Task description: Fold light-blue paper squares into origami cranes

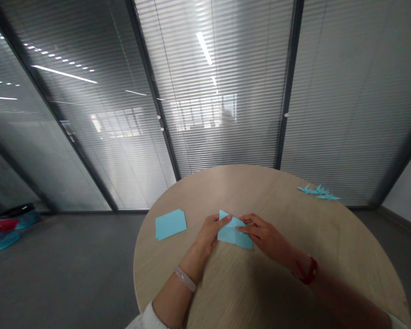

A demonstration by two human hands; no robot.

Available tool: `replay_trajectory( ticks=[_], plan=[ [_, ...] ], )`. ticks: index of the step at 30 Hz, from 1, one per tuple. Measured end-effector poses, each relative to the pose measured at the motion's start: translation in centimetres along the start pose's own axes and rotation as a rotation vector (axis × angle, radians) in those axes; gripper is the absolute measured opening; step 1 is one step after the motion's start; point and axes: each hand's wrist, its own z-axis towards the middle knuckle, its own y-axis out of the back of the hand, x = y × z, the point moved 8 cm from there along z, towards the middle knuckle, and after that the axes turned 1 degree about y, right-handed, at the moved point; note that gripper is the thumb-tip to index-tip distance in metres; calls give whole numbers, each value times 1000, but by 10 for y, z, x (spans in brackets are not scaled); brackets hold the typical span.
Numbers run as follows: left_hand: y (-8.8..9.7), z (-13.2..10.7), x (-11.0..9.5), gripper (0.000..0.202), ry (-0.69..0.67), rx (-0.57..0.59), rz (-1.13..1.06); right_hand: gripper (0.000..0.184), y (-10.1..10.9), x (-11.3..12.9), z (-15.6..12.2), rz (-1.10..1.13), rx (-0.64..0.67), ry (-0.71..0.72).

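A creased sheet of light blue paper (233,235) is held between my two hands over the middle of the round table. My left hand (212,230) grips its left edge, the thumb lying on top and the other fingers partly hidden. At the right edge, my right hand (262,233) pinches the sheet with its thumb and fingers. Left of my hands lies a stack of light blue paper sheets (171,224). Several folded blue paper cranes (320,191) rest near the table's far right edge.
The round wooden table (239,183) stands close to a glass wall with blinds (226,137). On the floor at far left are blue and red plastic baskets (2,237). A white wall (406,183) is at the right.
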Motion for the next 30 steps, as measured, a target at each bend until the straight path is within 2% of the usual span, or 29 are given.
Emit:
replay_trajectory(
  ticks=[10, 15, 17, 20, 23, 26, 30],
  plan=[
    [4, 2, -1, 39, -35, -16, 74, 29, 1, 7, 2, 4, 23, 3],
    [3, 1, -8, 41, -86, -27, 133, 32, 5, 8, 3, 18, 0, -60],
    [3, 0, -12, 41, -120, -46, 155, 35, 8, 2, 4, 94, -64, -112],
    [-3, -1, -15, 41, -136, -30, 184, 36, 8, -24, 0, 292, -141, -339],
    [-9, -3, -16, 40, -159, 3, 221, 28, -6, -42, -3, 416, -43, -503],
    [-13, -3, -13, 39, -166, 31, 251, 37, -16, -41, -2, 423, 82, -487],
    [-13, 0, -6, 39, -144, 51, 267, 45, -16, -38, 1, 419, 98, -486]
  ],
)
